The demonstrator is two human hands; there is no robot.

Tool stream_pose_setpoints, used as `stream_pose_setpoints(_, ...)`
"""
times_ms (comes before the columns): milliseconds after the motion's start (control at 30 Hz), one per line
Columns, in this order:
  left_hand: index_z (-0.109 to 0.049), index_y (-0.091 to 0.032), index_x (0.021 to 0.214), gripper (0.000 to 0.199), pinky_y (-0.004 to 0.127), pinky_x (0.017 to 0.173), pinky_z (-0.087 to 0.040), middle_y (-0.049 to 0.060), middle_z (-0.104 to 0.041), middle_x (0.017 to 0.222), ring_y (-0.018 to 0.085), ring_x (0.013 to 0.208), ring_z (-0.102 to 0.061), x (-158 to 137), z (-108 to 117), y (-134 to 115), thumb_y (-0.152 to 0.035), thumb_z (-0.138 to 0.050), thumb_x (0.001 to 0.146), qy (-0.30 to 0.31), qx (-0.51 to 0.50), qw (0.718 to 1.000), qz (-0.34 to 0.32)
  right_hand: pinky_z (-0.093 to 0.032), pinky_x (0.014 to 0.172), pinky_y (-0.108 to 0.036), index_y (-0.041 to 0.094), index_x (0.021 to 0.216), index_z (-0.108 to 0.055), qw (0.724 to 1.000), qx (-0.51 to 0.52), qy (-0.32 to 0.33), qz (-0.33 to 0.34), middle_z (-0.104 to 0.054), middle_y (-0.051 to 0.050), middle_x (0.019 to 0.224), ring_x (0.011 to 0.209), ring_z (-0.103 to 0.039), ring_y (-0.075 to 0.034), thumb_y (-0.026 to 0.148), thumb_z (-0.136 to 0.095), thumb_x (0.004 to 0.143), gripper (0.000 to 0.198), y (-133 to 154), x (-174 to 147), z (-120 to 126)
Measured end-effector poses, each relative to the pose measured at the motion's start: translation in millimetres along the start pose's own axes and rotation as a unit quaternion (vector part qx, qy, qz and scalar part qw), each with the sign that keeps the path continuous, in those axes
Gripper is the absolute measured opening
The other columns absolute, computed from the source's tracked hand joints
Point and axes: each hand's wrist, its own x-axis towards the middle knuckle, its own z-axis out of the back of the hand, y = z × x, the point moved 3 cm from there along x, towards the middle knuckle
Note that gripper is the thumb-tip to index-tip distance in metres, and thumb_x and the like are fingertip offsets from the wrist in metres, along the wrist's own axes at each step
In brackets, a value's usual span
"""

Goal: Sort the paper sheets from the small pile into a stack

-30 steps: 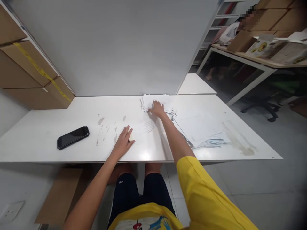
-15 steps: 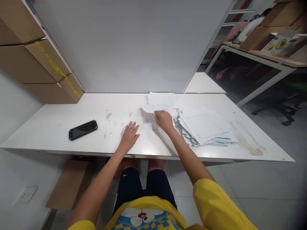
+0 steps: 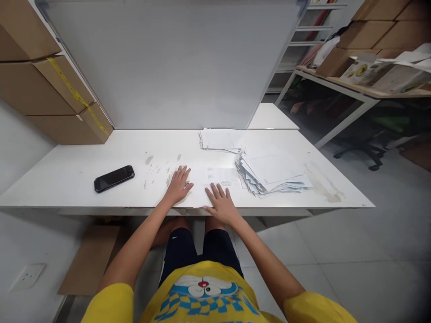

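Observation:
A printed sheet of paper (image 3: 218, 175) with an oval stamp-like mark lies flat near the front edge of the white table. My left hand (image 3: 178, 185) rests palm down at its left side, fingers spread. On the sheet's lower part lies my right hand (image 3: 222, 205), also flat with the fingers apart. Just right of the sheet sits a large, uneven pile of papers (image 3: 272, 170). A smaller stack of papers (image 3: 220, 139) is behind the sheet, close to the whiteboard-like panel.
A black phone (image 3: 114, 178) lies on the table's left part. The grey-white panel (image 3: 175, 67) stands along the back edge. Cardboard boxes (image 3: 63, 98) are stacked at the left. Another table (image 3: 340, 83) with boxes and an office chair (image 3: 363, 152) are at the right.
My right hand, closed on a lifted sheet before, has come down toward the front edge and opened flat. The sheet now lies down, and the small back stack shows. The view has shifted right.

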Motion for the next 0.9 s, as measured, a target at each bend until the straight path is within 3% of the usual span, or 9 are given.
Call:
stream_pose_setpoints(100,-0.031,-0.016,0.145,0.060,0.051,0.116,-0.012,0.014,-0.027,0.154,0.028,0.146,-0.006,-12.2,11.3,-11.5,-0.050,-0.027,0.095,-0.029,-0.007,0.999,-0.019,-0.022,0.109,-0.055,0.021,0.145,-0.036,0.999,0.017,-0.023,0.018,-0.033,-0.013,0.151,0.139,-0.027,-0.035,0.031,-0.049,0.087,0.060,5.1,-31.8,3.3)
stream_pose_setpoints(200,-0.031,-0.021,0.145,0.063,0.052,0.116,-0.013,0.012,-0.037,0.149,0.029,0.145,-0.014,-43.3,14.0,-29.6,-0.056,-0.027,0.093,-0.061,-0.048,0.996,-0.047,-0.036,0.100,-0.046,0.021,0.131,-0.053,0.993,0.087,-0.076,0.011,-0.060,-0.011,0.128,0.119,-0.052,-0.027,0.010,-0.042,0.082,0.051,2.0,-60.2,19.2)
stream_pose_setpoints(333,-0.024,-0.025,0.147,0.080,0.051,0.114,-0.022,0.013,-0.039,0.147,0.032,0.141,-0.026,-85.6,0.8,-64.2,-0.068,-0.044,0.082,-0.095,-0.132,0.984,-0.078,-0.042,0.091,-0.045,0.025,0.107,-0.063,0.944,0.227,-0.235,0.048,-0.069,-0.006,0.098,0.092,-0.062,-0.023,0.010,-0.045,0.079,0.036,7.5,-91.3,58.5)
stream_pose_setpoints(400,-0.018,-0.023,0.148,0.086,0.051,0.113,-0.024,0.016,-0.035,0.149,0.033,0.141,-0.025,-94.2,-1.9,-79.1,-0.068,-0.048,0.081,-0.170,-0.157,0.973,0.002,-0.044,0.089,-0.045,0.027,0.096,-0.063,0.881,0.337,-0.330,0.041,-0.068,-0.003,0.088,0.086,-0.062,-0.022,0.014,-0.050,0.080,0.024,13.6,-98.8,76.9)
stream_pose_setpoints(500,-0.017,-0.022,0.148,0.086,0.048,0.110,-0.031,0.017,-0.033,0.149,0.032,0.140,-0.029,-92.0,0.3,-100.9,-0.066,-0.050,0.082,-0.208,-0.222,0.947,0.105,-0.047,0.086,-0.043,0.027,0.088,-0.059,0.722,0.533,-0.435,-0.069,-0.065,-0.001,0.082,0.082,-0.062,-0.019,0.022,-0.055,0.081,0.009,18.8,-94.6,88.4)
stream_pose_setpoints(600,-0.033,-0.022,0.140,0.074,0.043,0.104,-0.040,0.015,-0.047,0.139,0.030,0.130,-0.044,-82.5,7.4,-115.2,-0.061,-0.056,0.081,-0.183,-0.335,0.915,0.126,-0.048,0.088,-0.043,0.027,0.098,-0.056,0.573,0.671,-0.439,-0.171,-0.066,0.000,0.086,0.084,-0.063,-0.019,0.031,-0.056,0.081,0.018,25.6,-74.6,82.9)
stream_pose_setpoints(700,-0.050,-0.020,0.123,0.057,0.040,0.095,-0.048,0.012,-0.061,0.122,0.027,0.113,-0.059,-77.9,11.6,-109.6,-0.056,-0.060,0.079,-0.215,-0.437,0.854,0.181,-0.046,0.095,-0.045,0.027,0.110,-0.054,0.481,0.748,-0.412,-0.200,-0.067,-0.001,0.095,0.091,-0.064,-0.018,0.033,-0.055,0.079,0.031,33.9,-52.3,72.7)
stream_pose_setpoints(800,-0.056,-0.019,0.115,0.055,0.038,0.088,-0.052,0.011,-0.066,0.114,0.025,0.103,-0.064,-76.0,5.8,-98.7,-0.052,-0.068,0.072,-0.225,-0.506,0.802,0.224,-0.046,0.096,-0.047,0.026,0.115,-0.053,0.456,0.795,-0.357,-0.179,-0.067,-0.003,0.101,0.096,-0.064,-0.020,0.036,-0.053,0.081,0.036,42.0,-36.2,59.3)
stream_pose_setpoints(900,-0.064,-0.015,0.103,0.050,0.039,0.084,-0.054,0.012,-0.072,0.102,0.026,0.095,-0.067,-76.1,-0.1,-90.0,-0.049,-0.072,0.068,-0.232,-0.526,0.767,0.284,-0.047,0.094,-0.049,0.024,0.115,-0.054,0.504,0.794,-0.308,-0.147,-0.067,-0.005,0.104,0.100,-0.063,-0.022,0.041,-0.050,0.084,0.036,39.2,-29.3,45.6)
